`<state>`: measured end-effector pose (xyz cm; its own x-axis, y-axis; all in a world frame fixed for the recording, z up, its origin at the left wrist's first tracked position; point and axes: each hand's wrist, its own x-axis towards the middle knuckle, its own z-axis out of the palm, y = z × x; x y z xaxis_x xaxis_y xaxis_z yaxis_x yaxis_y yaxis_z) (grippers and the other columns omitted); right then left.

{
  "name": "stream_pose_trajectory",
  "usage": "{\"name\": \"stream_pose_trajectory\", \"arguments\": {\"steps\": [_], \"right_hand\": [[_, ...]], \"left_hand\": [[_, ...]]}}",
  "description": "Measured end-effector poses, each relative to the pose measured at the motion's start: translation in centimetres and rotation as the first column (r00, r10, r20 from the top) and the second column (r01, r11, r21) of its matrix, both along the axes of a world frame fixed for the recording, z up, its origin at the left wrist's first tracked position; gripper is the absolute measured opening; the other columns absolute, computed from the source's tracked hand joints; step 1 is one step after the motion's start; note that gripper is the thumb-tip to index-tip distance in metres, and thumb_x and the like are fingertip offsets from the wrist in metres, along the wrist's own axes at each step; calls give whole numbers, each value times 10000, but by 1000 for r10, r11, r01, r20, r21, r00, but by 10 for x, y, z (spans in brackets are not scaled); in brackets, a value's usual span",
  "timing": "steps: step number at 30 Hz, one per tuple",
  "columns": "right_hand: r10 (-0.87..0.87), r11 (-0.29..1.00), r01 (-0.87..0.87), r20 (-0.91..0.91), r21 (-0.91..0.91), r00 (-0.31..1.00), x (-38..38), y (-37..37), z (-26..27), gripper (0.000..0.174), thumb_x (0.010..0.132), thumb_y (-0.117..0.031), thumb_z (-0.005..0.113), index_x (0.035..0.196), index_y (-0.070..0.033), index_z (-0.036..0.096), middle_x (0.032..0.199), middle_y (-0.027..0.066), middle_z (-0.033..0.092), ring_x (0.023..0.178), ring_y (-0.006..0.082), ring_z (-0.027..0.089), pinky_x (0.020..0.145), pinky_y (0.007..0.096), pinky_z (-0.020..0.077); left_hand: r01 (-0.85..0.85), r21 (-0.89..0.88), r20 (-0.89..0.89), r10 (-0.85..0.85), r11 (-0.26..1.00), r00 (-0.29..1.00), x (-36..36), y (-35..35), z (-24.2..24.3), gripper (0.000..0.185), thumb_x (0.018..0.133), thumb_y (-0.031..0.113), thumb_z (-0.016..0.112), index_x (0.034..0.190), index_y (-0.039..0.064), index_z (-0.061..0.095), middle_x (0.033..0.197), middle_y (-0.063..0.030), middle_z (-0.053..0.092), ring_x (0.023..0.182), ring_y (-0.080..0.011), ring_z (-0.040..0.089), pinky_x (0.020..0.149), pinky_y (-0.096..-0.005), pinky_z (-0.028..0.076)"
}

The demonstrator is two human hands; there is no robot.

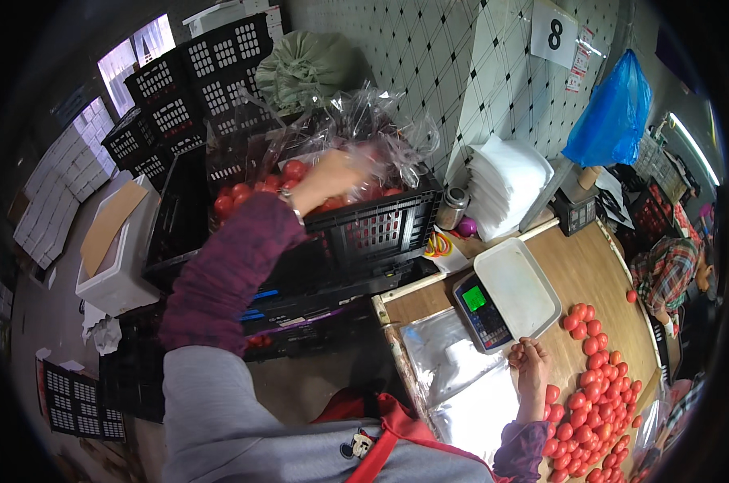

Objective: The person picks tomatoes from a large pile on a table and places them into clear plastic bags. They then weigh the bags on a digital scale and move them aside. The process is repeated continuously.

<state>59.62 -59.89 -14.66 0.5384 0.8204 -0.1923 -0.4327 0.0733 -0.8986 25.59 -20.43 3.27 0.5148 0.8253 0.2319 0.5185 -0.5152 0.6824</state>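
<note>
My left hand (pixel 334 175), blurred, reaches over a black plastic crate (pixel 364 232) at the wall. Clear plastic bags (pixel 394 145) and red tomatoes (pixel 238 196) fill much of it. Fingers overlap the bags there, so any grip is unclear. My right hand (pixel 530 359) is beside the near corner of a digital scale (pixel 485 317), with fingers curled together and nothing visible in them. The scale's pale tray (pixel 515 287) holds nothing, and its display glows green. Right of that hand, many loose tomatoes (pixel 594 398) lie on the wooden table (pixel 582 259).
Flat clear plastic bags (pixel 449 362) lie at the table's near edge. White foam sheets (pixel 503 187), a jar (pixel 453 207) and rubber bands (pixel 438 244) sit by the wall. A blue bag (pixel 612 115) hangs above. A foam box (pixel 120 247) stands left; another person (pixel 669 271) is at right.
</note>
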Motion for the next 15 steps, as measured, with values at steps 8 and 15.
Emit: {"name": "stream_pose_trajectory", "arguments": {"steps": [8,15], "right_hand": [[-270,953,270,20,-138,963,-9,-72,-29,124,922,-118,559,948,2,581,772,9,540,666,96,515,576,226,420],[-473,846,440,-44,-303,880,-48,-177,-75,225,895,-131,576,1024,54,587,863,133,657,677,145,622,631,242,507]], "left_hand": [[127,661,139,-286,740,948,123,-142,-7,468,789,195,699,1190,-4,565,1202,-188,543,1093,-355,548,916,-403,452],[879,40,-38,-878,476,477,180,-330,-225,447,831,285,671,1213,67,593,1314,-148,514,1287,-334,423,1045,-461,350]]}}
